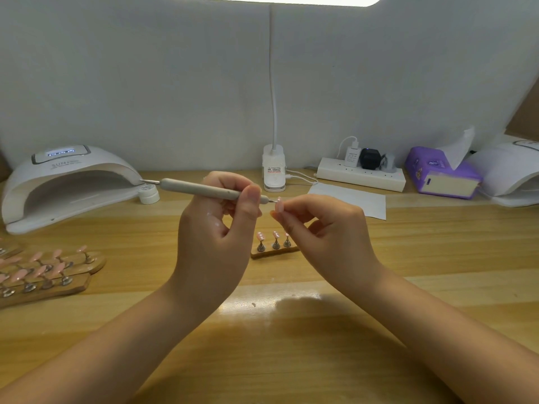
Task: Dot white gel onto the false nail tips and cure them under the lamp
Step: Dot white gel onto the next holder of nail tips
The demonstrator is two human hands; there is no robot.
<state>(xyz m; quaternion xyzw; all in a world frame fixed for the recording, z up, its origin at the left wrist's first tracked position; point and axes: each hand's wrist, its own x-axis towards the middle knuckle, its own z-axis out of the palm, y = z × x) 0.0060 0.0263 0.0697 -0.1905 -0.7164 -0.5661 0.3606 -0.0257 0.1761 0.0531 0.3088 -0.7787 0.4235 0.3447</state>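
- Curing lamp [70, 182] parked at far left of the wooden table [320, 330], mouth facing inward, likely for easy sliding-in of finished tips.
- Wooden holder strip [274, 252] with three dotted tips standing just beyond the hands, within short reach.
- Left hand [213, 234] curled round the grey dotting pen [210, 190], held level, point aimed rightward.
- Right hand [323, 228] pinching one pink nail tip [279, 205] at its fingertips, raised to meet the pen's point, apparently touching.
- Gel pot [148, 193] near the lamp's mouth, behind the pen.
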